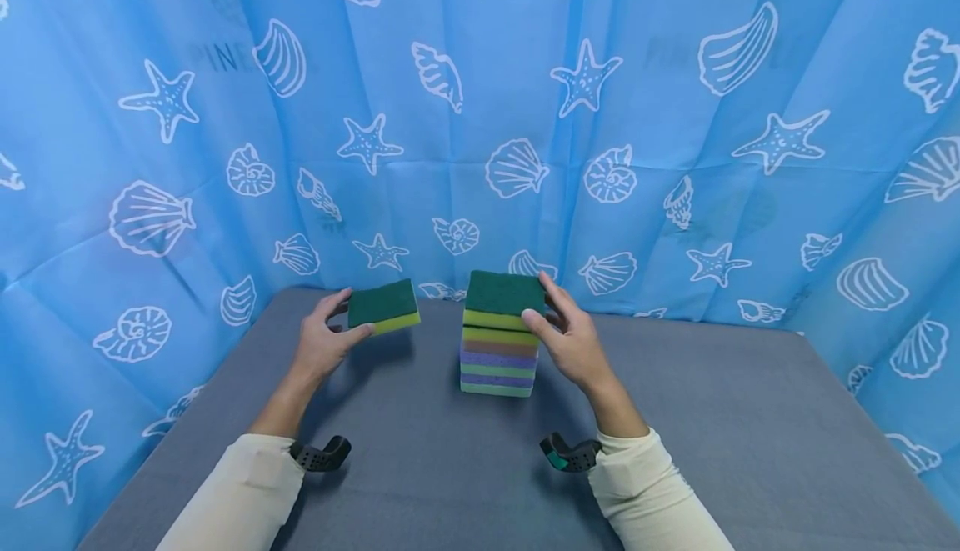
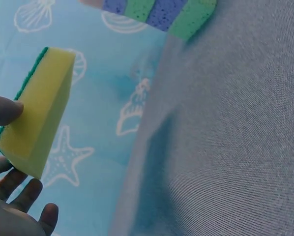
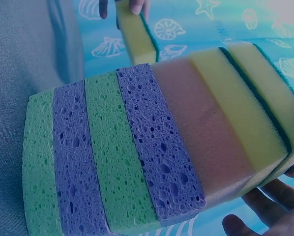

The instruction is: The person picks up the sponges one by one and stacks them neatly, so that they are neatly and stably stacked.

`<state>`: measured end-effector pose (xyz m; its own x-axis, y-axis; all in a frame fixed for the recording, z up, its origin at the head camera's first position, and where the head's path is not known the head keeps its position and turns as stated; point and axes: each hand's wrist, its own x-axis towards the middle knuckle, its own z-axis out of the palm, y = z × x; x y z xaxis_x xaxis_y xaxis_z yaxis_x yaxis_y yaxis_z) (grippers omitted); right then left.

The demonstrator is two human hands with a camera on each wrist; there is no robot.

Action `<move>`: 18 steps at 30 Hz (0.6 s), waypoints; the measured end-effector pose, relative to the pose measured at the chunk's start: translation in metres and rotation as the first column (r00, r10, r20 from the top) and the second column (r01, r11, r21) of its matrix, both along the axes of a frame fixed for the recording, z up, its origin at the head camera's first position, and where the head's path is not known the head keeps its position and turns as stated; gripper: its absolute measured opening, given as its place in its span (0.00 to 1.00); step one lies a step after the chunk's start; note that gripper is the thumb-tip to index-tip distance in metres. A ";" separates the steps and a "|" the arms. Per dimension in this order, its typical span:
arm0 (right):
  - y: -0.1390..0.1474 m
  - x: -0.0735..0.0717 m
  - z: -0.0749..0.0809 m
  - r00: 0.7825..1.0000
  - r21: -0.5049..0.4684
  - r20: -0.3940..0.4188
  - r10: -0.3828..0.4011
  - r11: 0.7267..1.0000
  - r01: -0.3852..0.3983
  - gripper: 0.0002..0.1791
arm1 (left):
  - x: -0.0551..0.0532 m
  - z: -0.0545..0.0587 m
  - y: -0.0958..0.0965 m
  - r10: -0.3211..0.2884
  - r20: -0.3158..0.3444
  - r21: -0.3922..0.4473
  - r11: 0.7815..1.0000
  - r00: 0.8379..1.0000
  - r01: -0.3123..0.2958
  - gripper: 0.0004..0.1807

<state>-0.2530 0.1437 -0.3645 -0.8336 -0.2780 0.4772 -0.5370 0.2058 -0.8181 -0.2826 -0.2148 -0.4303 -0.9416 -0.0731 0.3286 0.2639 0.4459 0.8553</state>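
My left hand (image 1: 321, 344) holds a yellow sponge with a dark green scouring pad (image 1: 384, 304) above the table, pad side up. In the left wrist view the thumb presses on this scrub sponge (image 2: 41, 105), with fingers under its other edge. To its right rises a stack of sponges (image 1: 498, 372), green and purple at the bottom, then a pinkish-brown one, then yellow scrub sponges. My right hand (image 1: 572, 343) grips the top scrub sponge (image 1: 501, 293) at its right side, thumb on the near edge and fingers behind. This top sponge lies on the stack, fairly flush with it.
A grey cloth-covered table (image 1: 435, 468) spreads under both arms. Behind and beside it hangs a blue curtain (image 1: 480, 117) with white shells and starfish. Dark bands (image 1: 322, 454) sit at both wrists, below the light sleeves (image 1: 240, 484).
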 end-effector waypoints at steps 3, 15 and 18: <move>0.000 0.000 0.000 1.000 0.000 -0.004 -0.001 1.000 0.001 0.33 | 0.001 0.003 0.002 -0.007 -0.018 -0.001 1.000 1.000 0.007 0.40; 0.001 -0.003 -0.003 1.000 -0.008 0.000 0.008 1.000 -0.008 0.33 | 0.021 0.034 0.017 -0.061 -0.065 0.049 0.997 0.996 0.064 0.38; 0.003 -0.010 -0.011 1.000 -0.012 -0.005 0.011 1.000 -0.011 0.33 | 0.034 0.052 0.027 -0.069 -0.066 0.048 0.996 0.995 0.072 0.36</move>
<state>-0.2630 0.1471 -0.3759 -0.8283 -0.2818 0.4842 -0.5429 0.1901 -0.8180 -0.2490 -0.1876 -0.3781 -0.9220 -0.0255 0.3864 0.3485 0.3807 0.8565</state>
